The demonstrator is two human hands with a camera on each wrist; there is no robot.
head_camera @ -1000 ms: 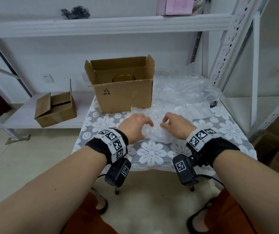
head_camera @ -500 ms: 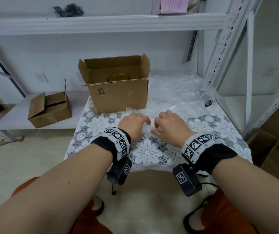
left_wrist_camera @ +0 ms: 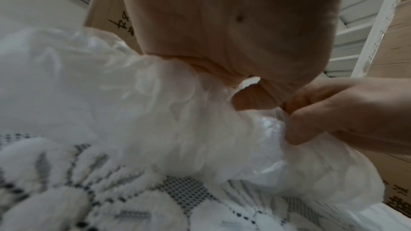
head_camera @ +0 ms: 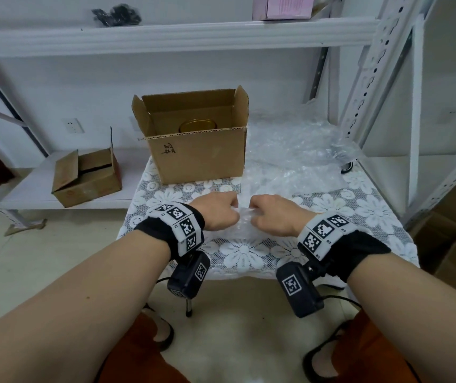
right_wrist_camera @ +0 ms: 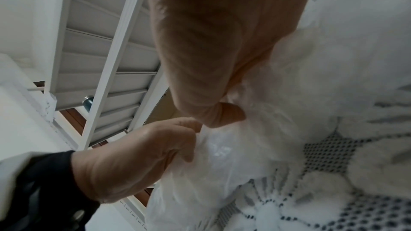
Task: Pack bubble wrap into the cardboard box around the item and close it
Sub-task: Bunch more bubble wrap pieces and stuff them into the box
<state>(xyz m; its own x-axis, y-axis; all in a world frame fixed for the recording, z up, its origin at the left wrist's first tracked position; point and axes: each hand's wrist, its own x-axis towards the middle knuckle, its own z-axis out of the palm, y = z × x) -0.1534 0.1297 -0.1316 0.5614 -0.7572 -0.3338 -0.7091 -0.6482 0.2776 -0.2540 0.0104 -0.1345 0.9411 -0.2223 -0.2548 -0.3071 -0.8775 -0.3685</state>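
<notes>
An open cardboard box (head_camera: pixel 199 156) stands at the back left of the small table, flaps up, with a round gold tin (head_camera: pixel 197 125) inside. Clear bubble wrap (head_camera: pixel 290 158) lies heaped to the right of the box and trails toward the front edge. My left hand (head_camera: pixel 218 211) and right hand (head_camera: pixel 271 214) sit close together near the table's front, both with curled fingers pinching the near end of the bubble wrap (left_wrist_camera: pixel 177 120). The right wrist view shows the same bunched wrap (right_wrist_camera: pixel 278 94) gripped by both hands.
The table wears a white lace floral cloth (head_camera: pixel 243 252). A smaller cardboard box (head_camera: pixel 86 178) sits on a low shelf to the left. White metal shelving uprights (head_camera: pixel 370 67) rise at the right; a shelf (head_camera: pixel 166 34) runs overhead. A dark round object (head_camera: pixel 347 166) lies by the wrap.
Both hands have drawn back toward me and closer together, their fingers curling from resting on the bubble wrap to pinching its near end.
</notes>
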